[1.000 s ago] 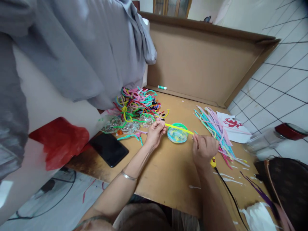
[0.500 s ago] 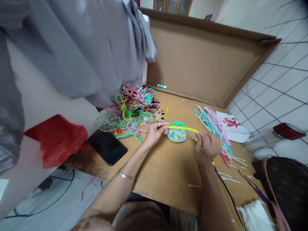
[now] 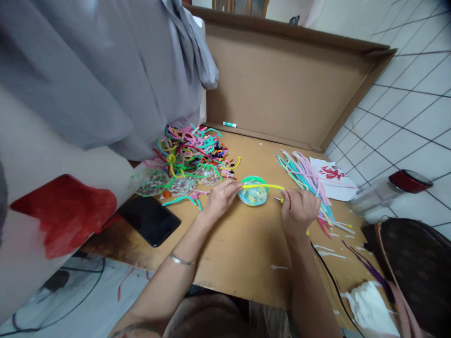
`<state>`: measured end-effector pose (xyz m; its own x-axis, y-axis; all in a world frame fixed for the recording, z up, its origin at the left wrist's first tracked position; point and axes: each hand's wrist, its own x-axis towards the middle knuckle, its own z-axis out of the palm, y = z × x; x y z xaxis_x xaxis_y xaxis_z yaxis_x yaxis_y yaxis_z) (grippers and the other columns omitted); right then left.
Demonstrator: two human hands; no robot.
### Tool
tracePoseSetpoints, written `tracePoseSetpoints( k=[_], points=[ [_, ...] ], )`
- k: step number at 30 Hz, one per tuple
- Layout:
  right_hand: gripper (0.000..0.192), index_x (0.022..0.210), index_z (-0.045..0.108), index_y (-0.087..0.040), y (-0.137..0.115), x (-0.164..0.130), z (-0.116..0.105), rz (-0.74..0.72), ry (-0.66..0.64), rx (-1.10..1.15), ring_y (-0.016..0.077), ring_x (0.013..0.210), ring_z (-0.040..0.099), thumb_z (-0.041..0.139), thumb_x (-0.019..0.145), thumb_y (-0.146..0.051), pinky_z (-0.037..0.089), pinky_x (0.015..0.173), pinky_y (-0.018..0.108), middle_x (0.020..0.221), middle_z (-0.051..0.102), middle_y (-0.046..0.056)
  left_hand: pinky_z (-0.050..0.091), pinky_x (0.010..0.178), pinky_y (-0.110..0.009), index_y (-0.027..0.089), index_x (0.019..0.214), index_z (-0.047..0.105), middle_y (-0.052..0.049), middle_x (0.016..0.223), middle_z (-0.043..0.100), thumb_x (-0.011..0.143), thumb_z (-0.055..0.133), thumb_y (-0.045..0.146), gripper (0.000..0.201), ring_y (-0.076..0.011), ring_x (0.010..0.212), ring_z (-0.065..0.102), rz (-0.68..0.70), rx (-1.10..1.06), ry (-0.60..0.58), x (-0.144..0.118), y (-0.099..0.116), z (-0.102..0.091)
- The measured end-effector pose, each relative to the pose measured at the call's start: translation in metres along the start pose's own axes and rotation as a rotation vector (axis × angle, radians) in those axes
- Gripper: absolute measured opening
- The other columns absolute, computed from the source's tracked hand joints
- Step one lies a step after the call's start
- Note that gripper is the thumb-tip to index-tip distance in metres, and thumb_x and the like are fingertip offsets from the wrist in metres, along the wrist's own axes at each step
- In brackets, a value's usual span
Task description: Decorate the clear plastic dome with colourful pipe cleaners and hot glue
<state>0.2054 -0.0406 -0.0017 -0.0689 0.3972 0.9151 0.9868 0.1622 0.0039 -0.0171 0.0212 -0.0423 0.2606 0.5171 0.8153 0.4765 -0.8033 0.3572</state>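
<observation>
At the far left hangs a grey cloth (image 3: 105,65), with a red patch (image 3: 63,216) below it at the table's edge. Next along, a black phone (image 3: 150,219) lies flat on the cardboard table (image 3: 239,253), near its front left corner. Behind the phone sits a tangled heap of coloured pipe cleaners (image 3: 192,152), with some clear plastic pieces (image 3: 165,180) at its near side.

Your left hand (image 3: 220,199) rests just right of that heap, fingers closed in a pinch on one end of a yellow pipe cleaner (image 3: 262,186). The cleaner runs nearly level across the top of a small round green-rimmed disc (image 3: 252,191) (its face is mottled blue and yellow), which lies on the table between your two hands. Your right hand (image 3: 299,209) is curled shut around the cleaner's other end, and it also grips a yellow-handled tool whose metal tip (image 3: 278,200) pokes out toward the disc; a black cord (image 3: 329,281) trails back from under that hand.

Further right lies a fanned bundle of straight pipe cleaners (image 3: 310,183), partly over a white paper with a red cutout (image 3: 333,174). Beyond it stands a clear jar with a red lid (image 3: 391,190), and a dark bag (image 3: 412,267) sits at the right edge. A green-capped glue stick (image 3: 229,124) lies against the cardboard back wall (image 3: 282,94).
</observation>
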Motion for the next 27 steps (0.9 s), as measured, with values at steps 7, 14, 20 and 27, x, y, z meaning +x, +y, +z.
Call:
tracePoseSetpoints(
  k=[7, 14, 20, 27],
  points=[
    [0.016, 0.086, 0.06, -0.019, -0.002, 0.0, 0.001, -0.061, -0.108, -0.061, 0.0182, 0.073, 0.048, 0.048, 0.097, -0.022, 0.028, 0.07, 0.033, 0.077, 0.061, 0.004, 0.046, 0.068, -0.025, 0.017, 0.089, 0.069, -0.007, 0.083, 0.067, 0.096, 0.049, 0.028, 0.024, -0.0155, 0.078, 0.061, -0.03, 0.333, 0.045, 0.005, 0.003, -0.007],
    [0.026, 0.068, 0.047, -0.02, -0.012, -0.003, 0.003, -0.032, -0.114, -0.12, 0.0188, 0.067, 0.039, 0.047, 0.095, -0.02, 0.022, 0.066, 0.034, 0.065, 0.046, 0.0, 0.04, 0.067, -0.029, 0.018, 0.085, 0.063, -0.007, 0.085, 0.064, 0.097, 0.043, 0.03, 0.026, -0.0177, 0.078, 0.057, -0.166, 0.422, 0.023, 0.006, 0.014, -0.01],
    [0.029, 0.065, 0.043, -0.021, -0.015, -0.006, 0.007, -0.031, -0.099, -0.079, 0.0185, 0.066, 0.038, 0.044, 0.094, -0.016, 0.021, 0.065, 0.034, 0.064, 0.042, 0.0, 0.039, 0.069, -0.029, 0.019, 0.081, 0.06, -0.006, 0.079, 0.062, 0.096, 0.047, 0.031, 0.024, -0.0176, 0.077, 0.057, -0.2, 0.325, 0.135, 0.007, 0.013, -0.011],
    [0.021, 0.075, 0.055, -0.021, -0.01, -0.004, 0.013, 0.01, -0.136, -0.08, 0.02, 0.071, 0.044, 0.046, 0.094, -0.017, 0.024, 0.065, 0.034, 0.071, 0.052, 0.003, 0.043, 0.066, -0.027, 0.018, 0.077, 0.065, -0.004, 0.075, 0.062, 0.094, 0.052, 0.03, 0.024, -0.015, 0.072, 0.058, -0.244, 0.136, 0.191, 0.008, 0.008, -0.001]
  ],
)
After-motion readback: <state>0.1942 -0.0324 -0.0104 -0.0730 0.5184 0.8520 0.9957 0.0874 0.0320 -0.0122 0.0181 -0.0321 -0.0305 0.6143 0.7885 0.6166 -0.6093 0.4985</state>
